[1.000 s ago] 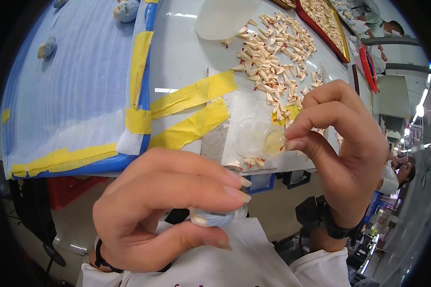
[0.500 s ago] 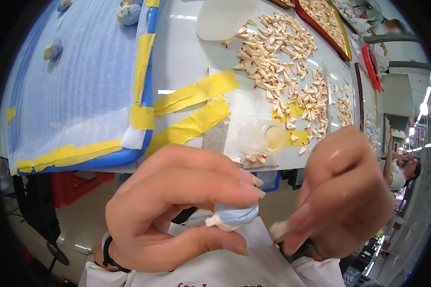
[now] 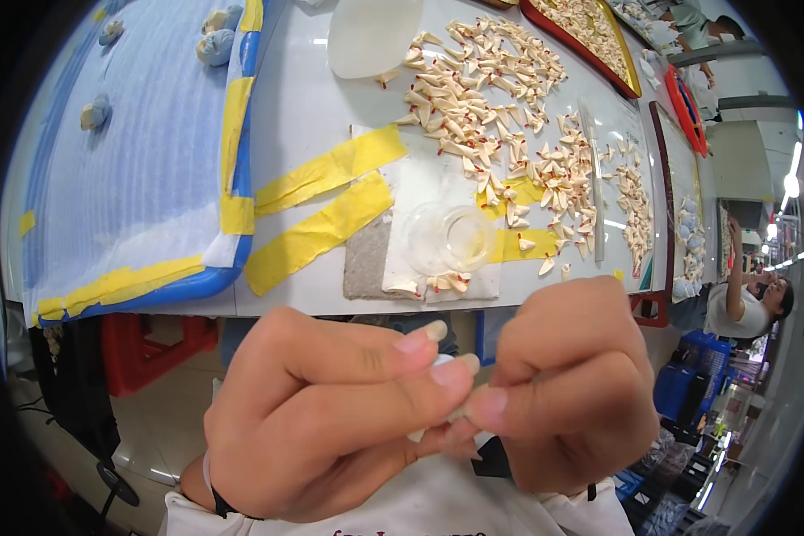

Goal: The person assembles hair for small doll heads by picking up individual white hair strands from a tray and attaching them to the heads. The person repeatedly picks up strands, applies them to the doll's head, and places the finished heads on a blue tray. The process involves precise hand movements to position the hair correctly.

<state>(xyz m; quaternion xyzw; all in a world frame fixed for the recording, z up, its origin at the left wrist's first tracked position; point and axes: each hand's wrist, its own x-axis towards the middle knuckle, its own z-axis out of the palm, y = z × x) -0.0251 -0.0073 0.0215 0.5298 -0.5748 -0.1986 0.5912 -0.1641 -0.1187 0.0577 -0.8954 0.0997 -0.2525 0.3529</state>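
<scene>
The blue piece [image 3: 441,360] sat mostly hidden, grasped by the fingers of the left hand [image 3: 322,415]. At its 3 o'clock, the fingers of the right hand [image 3: 572,384] were clenched, their contents hidden. At 12 o'clock lay the near edge of the tabletop [image 3: 304,98], then a cup [image 3: 429,241]. Cones [image 3: 460,107] crowded 12 to 1; a tray [image 3: 214,279] filled 10, bare tabletop between.

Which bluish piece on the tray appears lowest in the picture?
The single piece on the tray's left, below another; all other pieces appear farther up.
</scene>
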